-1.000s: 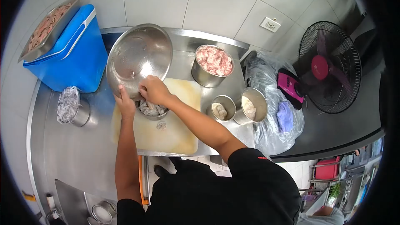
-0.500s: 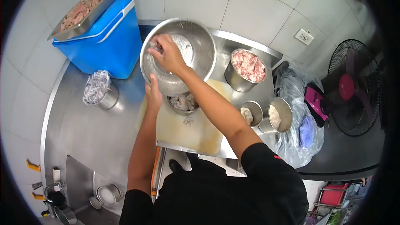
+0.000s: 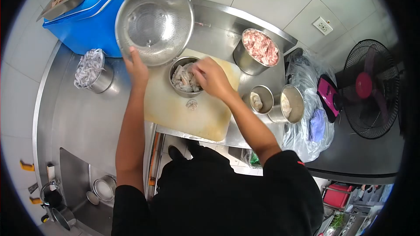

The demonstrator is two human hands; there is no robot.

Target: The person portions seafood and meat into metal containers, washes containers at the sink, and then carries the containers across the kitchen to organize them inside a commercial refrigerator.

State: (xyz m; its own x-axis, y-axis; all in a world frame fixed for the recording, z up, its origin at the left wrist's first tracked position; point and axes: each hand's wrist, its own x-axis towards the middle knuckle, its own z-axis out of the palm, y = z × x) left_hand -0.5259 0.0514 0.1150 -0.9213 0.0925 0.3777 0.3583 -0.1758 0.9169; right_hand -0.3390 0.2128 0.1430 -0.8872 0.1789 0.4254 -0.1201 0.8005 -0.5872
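Note:
My left hand (image 3: 137,67) grips the near rim of a large perforated steel colander (image 3: 179,4), which is tilted up at the back of the counter. Inside the colander a small pale bit lies near the bottom. Over the right edge of a steel pot (image 3: 172,84) is my right hand (image 3: 211,78), its fingers bent and blurred, so whether they hold anything is unclear. Greyish peeled shrimp (image 3: 185,78) fill that pot. One loose shrimp (image 3: 191,104) lies on the cutting board (image 3: 188,122) in front of it.
A blue cooler (image 3: 87,30) carries a meat tray (image 3: 65,6). Nearby stands a pot of greyish strips (image 3: 101,78). To the right are a pot of pink meat (image 3: 249,63), two steel cups (image 3: 261,100) with pale contents, plastic bags (image 3: 302,91) and a fan (image 3: 369,89). A sink (image 3: 74,179) lies lower left.
My right hand has come out of the colander and over to the shrimp pot. The colander, held in my left hand, has shifted left and away from above the pot. The whole view has shifted slightly.

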